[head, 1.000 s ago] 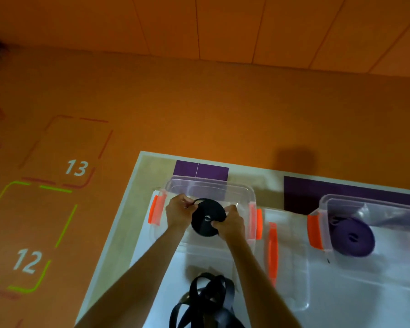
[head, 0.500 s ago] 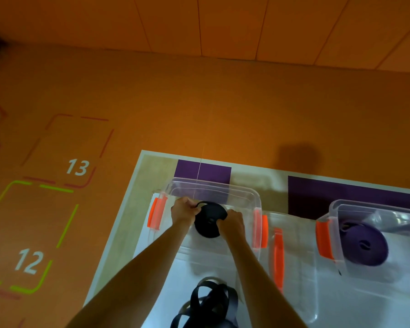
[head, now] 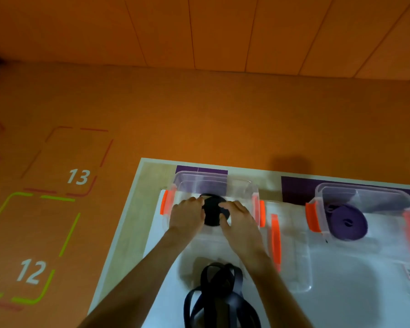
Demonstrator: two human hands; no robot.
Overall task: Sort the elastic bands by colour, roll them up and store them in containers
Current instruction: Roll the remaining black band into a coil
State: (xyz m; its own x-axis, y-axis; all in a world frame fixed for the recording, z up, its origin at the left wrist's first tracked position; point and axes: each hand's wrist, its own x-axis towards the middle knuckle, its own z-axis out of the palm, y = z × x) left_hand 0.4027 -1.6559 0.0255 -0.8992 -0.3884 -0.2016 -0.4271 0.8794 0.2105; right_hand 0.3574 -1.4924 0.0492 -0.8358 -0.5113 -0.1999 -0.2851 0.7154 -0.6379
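Note:
A rolled black elastic band lies flat inside the left clear container, which has orange clips. My left hand touches the roll's left side and my right hand its right side, fingers resting on it. A loose tangle of black elastic bands lies on the white table near me, between my forearms. A rolled purple band sits in the right clear container.
A clear lid with an orange clip lies between the two containers. Purple patches mark the table's far side. The table's left edge borders an orange floor with marked squares numbered 12 and 13.
Both hands lowered the black roll from above the left container down into it. It now lies flat on the bottom, and my fingers have spread over it.

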